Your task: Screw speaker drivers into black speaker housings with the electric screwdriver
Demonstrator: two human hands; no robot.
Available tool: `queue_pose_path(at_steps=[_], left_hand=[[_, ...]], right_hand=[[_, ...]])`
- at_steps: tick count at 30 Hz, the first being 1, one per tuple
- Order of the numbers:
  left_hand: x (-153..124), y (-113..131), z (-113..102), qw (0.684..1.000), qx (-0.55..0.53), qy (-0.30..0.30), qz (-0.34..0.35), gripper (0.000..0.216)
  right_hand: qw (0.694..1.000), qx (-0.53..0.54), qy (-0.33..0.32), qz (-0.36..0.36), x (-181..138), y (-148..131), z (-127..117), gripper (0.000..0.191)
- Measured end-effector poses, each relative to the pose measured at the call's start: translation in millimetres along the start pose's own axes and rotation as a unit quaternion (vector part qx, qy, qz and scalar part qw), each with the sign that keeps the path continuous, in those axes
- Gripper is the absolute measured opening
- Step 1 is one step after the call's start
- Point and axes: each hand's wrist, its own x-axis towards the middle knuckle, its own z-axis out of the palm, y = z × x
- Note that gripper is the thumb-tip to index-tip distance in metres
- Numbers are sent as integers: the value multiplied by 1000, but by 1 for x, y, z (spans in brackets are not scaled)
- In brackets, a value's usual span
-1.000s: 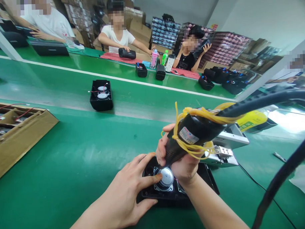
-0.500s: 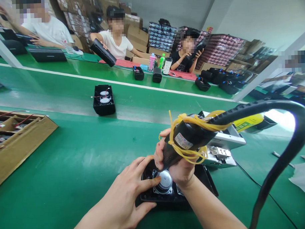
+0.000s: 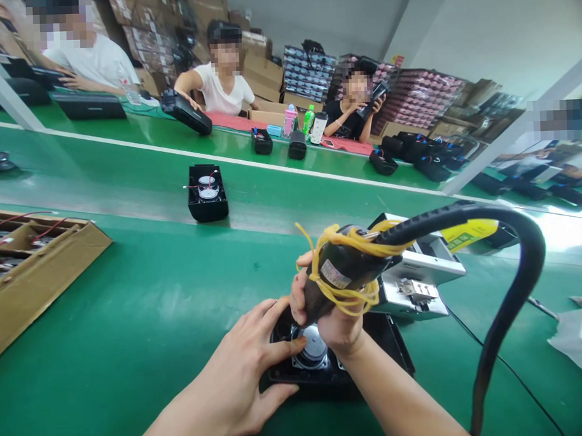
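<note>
My right hand [image 3: 333,318] is closed round a black electric screwdriver [image 3: 343,272] wound with yellow rubber bands, its tip pointing down into a black speaker housing [image 3: 386,348] on the green table. A thick black cable [image 3: 508,287] arcs from the tool's back to the right. My left hand [image 3: 251,365] lies on the housing's left end, fingers spread, thumb beside the silver round speaker driver [image 3: 313,345]. The screwdriver's tip is hidden behind my hands.
A second black housing with two drivers [image 3: 207,192] lies on the conveyor belt. A cardboard box with red-wired parts [image 3: 39,252] sits at left. A silver metal device [image 3: 412,277] stands behind my hands. Three people work across the belt among black speakers and bottles.
The housing on the conveyor has drifted to the right. The screwdriver has tilted and lowered a little in my right hand. A person opposite has lifted and moved a black speaker.
</note>
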Motion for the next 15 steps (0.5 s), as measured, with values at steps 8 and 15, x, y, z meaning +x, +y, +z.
queue_pose_path(at_steps=[8, 15], left_hand=[[-6, -5, 11, 999, 24, 22, 7, 72], [-8, -4, 7, 991, 101, 67, 57, 74]], right_hand=[[1000, -10, -13, -23, -1, 5, -2, 61], [978, -28, 144, -150, -1, -79, -18, 61]])
